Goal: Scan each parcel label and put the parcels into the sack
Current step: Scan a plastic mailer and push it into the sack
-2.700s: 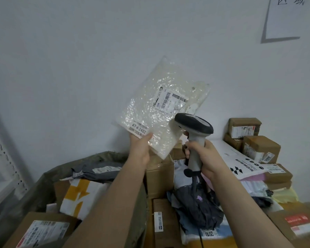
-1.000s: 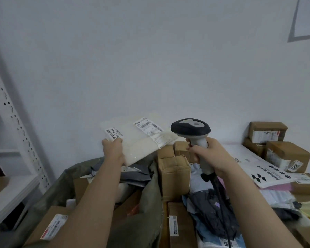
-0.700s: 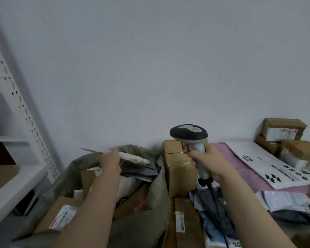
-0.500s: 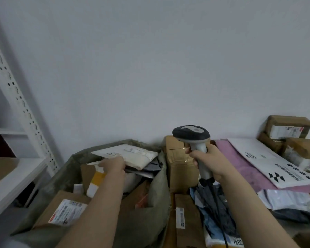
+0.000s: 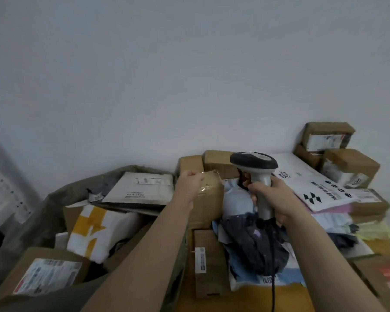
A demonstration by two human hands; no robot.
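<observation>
The mailer (image 5: 142,188) lies on top in the sack (image 5: 50,206). The left hand (image 5: 189,183), fingers curled, is at the top corner of a taped box (image 5: 208,203); whether it grips is unclear. The right hand (image 5: 273,197) is clamped round the upright scanner (image 5: 253,162).

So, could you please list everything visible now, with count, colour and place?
sack: one, olive green, left side
padded mailer: one, white, topmost in sack
patterned parcel: one, white and yellow, in sack
labelled box: one, brown, in sack, nearest
taped box: one, brown, right of sack
poly bag: one, dark grey, under scanner
printed mailer: one, white, right pile
stacked boxes: three, brown, far right by wall
barcode scanner: one, grey and black, in right hand
left hand: at taped box's top, grip unclear
right hand: grips scanner handle
</observation>
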